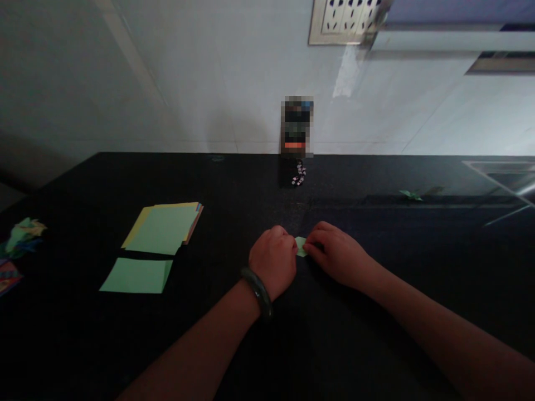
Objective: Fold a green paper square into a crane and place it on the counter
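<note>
A small piece of folded light-green paper [300,247] is held between my two hands, low over the black tabletop. My left hand [273,259], with a dark bangle [258,292] at its wrist, pinches the paper's left side. The fingers of my right hand [334,250] are closed on its right side. Most of the paper is covered by my fingers, so its full shape is hidden. To the left lie a stack of coloured paper [163,228] with a green sheet on top and a separate green sheet [136,275] in front of it.
A phone-like object, blurred out [297,127], leans on the wall with a beaded strap [298,174] before it. A small green folded paper [411,195] lies at the back right. Crumpled coloured papers [25,234] are at the far left. A socket panel [349,19] is on the wall.
</note>
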